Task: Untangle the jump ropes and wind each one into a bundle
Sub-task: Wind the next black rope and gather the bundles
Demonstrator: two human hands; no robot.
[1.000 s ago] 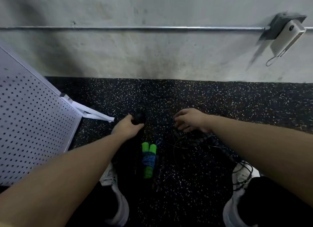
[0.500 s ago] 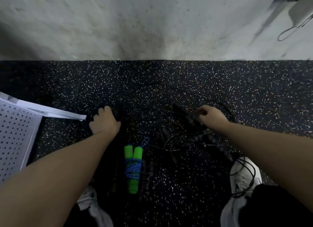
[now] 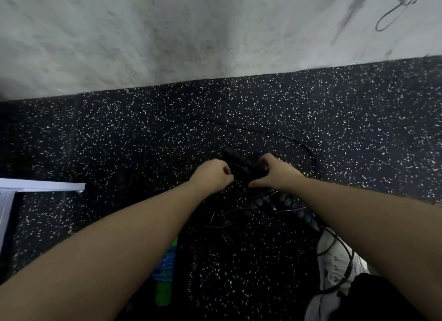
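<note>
Hands at the centre of the tangle. Left hand [image 3: 212, 174] is curled into a loose fist at the near edge of the knot, fingers apparently pinched on a thin black cord, though the dark strand against the dark floor leaves the contact uncertain. Right hand [image 3: 275, 172] is closed over the middle of a ribbed black handle [image 3: 241, 159], thumb spread toward the left hand. That handle's long axis runs diagonally, its free end pointing up and to the left, toward the wall [image 3: 167, 33].

Black jump ropes [image 3: 275, 206] lie in a heap on the speckled rubber floor [image 3: 95, 141] directly below and between the two hands. More ribbed handles trail from the knot toward the lower right, and thin cord loops out in an arc beyond the right hand and across a white shoe [image 3: 334, 256].

Judged handling: handles rigid, light and grooved, hence the sound place to grip; cord thin, springy and probably smooth, likely to slip through the fingers and to recoil into loops when slack. Working from a handle end and feeding the cord out of the knot seems safer than pulling on mid-span, which could tighten it.

Green-handled rope [image 3: 165, 273], bound with blue cord into a bundle, lies near the left forearm, its long axis running roughly toward and away from the person, partly hidden by the arm.
</note>
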